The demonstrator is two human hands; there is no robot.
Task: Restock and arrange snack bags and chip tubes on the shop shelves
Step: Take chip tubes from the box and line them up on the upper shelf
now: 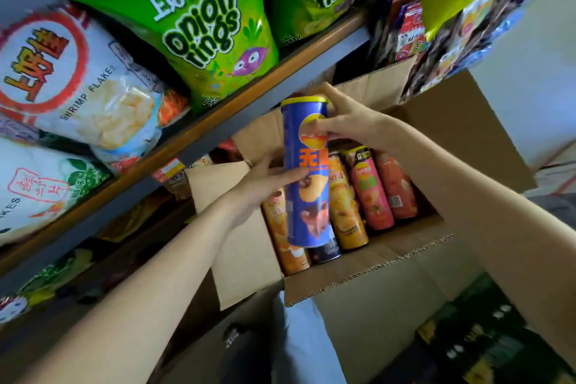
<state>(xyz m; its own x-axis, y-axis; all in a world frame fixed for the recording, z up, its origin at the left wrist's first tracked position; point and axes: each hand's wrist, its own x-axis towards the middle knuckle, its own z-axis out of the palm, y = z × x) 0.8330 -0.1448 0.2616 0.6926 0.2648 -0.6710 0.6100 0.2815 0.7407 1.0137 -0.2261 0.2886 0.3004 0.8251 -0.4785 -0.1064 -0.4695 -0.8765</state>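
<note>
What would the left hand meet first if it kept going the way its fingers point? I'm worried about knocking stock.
Its fingers already lie on the blue chip tube, which the right hand grips near the top. So the left hand probably meets that tube first.

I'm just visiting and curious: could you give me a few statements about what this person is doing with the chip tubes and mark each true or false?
1. Both hands are on the blue chip tube. True: the right hand grips near its yellow lid, and the left hand touches its side.
2. The blue tube already stands on a shelf. False: it is held above the open cardboard box.
3. More tubes lie in the box. True: orange tubes and red tubes lie there.
4. The bags on the upper shelf are all red. False: green onion rings bags and a white shrimp flakes bag sit there.
</note>
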